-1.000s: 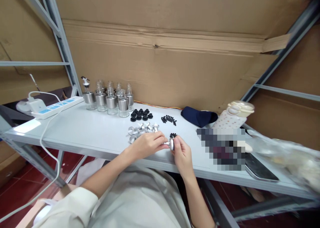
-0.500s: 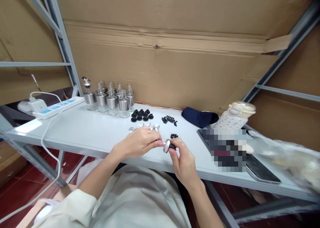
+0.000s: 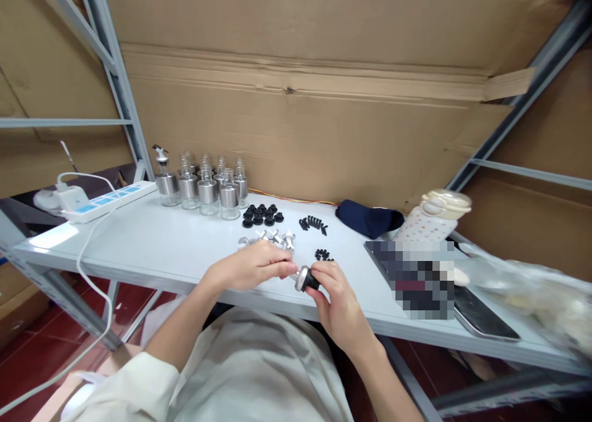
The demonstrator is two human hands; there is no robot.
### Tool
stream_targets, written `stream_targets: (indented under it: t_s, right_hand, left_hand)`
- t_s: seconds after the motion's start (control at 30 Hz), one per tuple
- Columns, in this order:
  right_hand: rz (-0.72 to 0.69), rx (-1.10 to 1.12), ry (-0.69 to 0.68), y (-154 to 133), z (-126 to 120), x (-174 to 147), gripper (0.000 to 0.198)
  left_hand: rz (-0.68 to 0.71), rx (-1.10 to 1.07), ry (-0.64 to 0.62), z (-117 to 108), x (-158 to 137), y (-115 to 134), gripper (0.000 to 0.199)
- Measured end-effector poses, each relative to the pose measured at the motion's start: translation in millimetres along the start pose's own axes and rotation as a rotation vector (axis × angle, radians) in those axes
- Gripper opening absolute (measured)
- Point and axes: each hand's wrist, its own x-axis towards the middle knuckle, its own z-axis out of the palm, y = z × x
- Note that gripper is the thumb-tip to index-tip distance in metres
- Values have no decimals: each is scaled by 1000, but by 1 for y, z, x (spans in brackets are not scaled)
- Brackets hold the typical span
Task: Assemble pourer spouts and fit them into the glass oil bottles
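Near the front edge of the table, both hands are on one bottle pourer (image 3: 303, 279), a silver cap with a black stopper at its right end. My left hand (image 3: 259, 264) pinches the narrow spout on its left side. Fingers of my right hand (image 3: 338, 298) close round the black stopper and partly hide it. Just beyond the left hand lie several silver pourer tops (image 3: 277, 238). Black stoppers (image 3: 261, 215) are grouped behind them. Small black levers (image 3: 313, 223) and little black caps (image 3: 322, 255) lie farther right.
Several glass bottles with metal sleeves (image 3: 208, 192) stand back left, one fitted with a pourer. A white power strip (image 3: 111, 201) lies at far left. To the right are a navy cap (image 3: 370, 218), a dotted drinking bottle (image 3: 428, 218), a phone (image 3: 485, 314) and a plastic bag (image 3: 541, 292).
The pourer has shifted slightly left and down, and its silver cap is turned at another angle. More of the black stopper shows. Both hands keep hold of it.
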Motion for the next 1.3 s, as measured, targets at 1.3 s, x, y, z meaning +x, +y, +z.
stream_targets:
  t_s: [1.3]
  right_hand:
    - [477, 285, -6, -5, -3, -7, 5]
  left_hand:
    - [147, 263, 134, 6, -3, -2, 37]
